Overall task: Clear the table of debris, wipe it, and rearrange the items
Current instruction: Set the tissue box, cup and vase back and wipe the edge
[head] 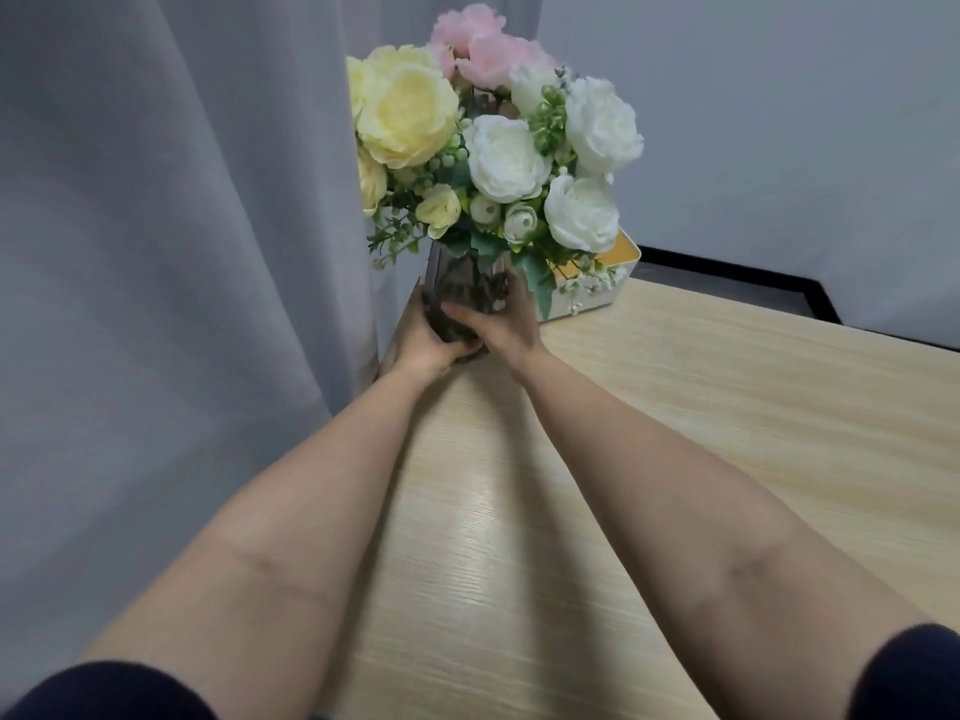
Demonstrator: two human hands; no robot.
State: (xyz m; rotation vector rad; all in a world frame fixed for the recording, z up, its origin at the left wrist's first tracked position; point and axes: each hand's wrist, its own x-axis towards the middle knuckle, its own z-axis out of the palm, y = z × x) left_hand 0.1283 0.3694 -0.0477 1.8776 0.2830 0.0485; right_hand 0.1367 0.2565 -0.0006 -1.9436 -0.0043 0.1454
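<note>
We see soft, even, cool light. On the table (727,407), a pale sheen runs between the forearms, with faint shadows beside them. Toward the picture's edges, away from the table, wide-angle bending grows, and the dark sleeves (909,672) blur slightly.

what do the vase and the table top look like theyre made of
Vase, gripped by left hand and right hand: probably smoky clear glass, since dark contents show through. Table: pale wood-grain surface with a slight sheen, likely laminate.
</note>
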